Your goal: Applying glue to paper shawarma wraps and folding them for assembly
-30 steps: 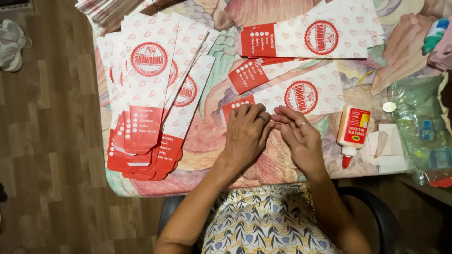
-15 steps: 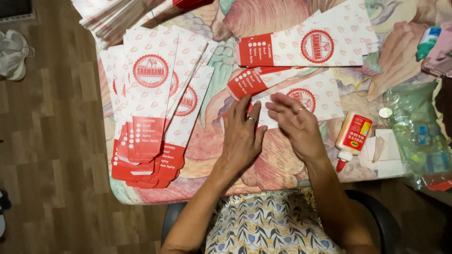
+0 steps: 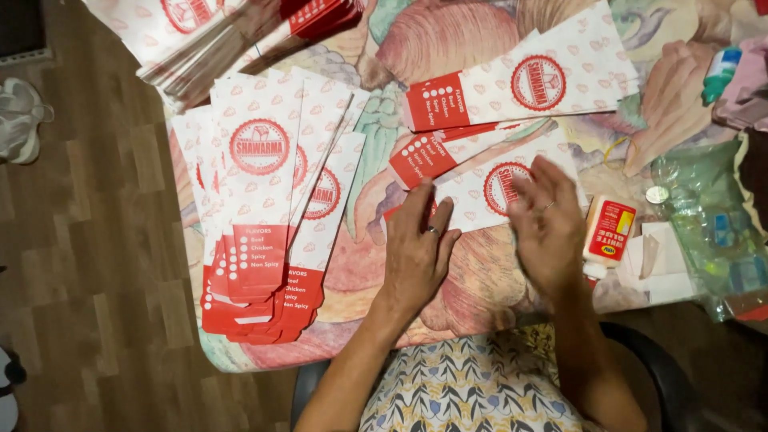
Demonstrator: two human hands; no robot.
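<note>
A white paper sleeve (image 3: 480, 192) with a red end and a round red emblem lies flat on the patterned tablecloth (image 3: 480, 280) in front of me. My left hand (image 3: 418, 250) rests flat on its near left edge, fingers spread, a ring on one finger. My right hand (image 3: 548, 228) is blurred, palm down on the right part of the same sleeve, fingers apart over the emblem. Neither hand grips anything. A second sleeve (image 3: 432, 156) pokes out from under it, and another (image 3: 520, 88) lies further back.
A fanned stack of the same sleeves (image 3: 260, 200) covers the table's left side, with a loose pile (image 3: 216, 40) at the far left corner. A glue bottle (image 3: 608, 232) lies right of my right hand, beside a coin (image 3: 657, 194) and a plastic bag (image 3: 712, 232). Shoes (image 3: 20, 120) sit on the wooden floor.
My hands were close together over the sleeve's near edge. They have since spread apart, the right hand sliding rightward across the sleeve while the left stays pressed flat.
</note>
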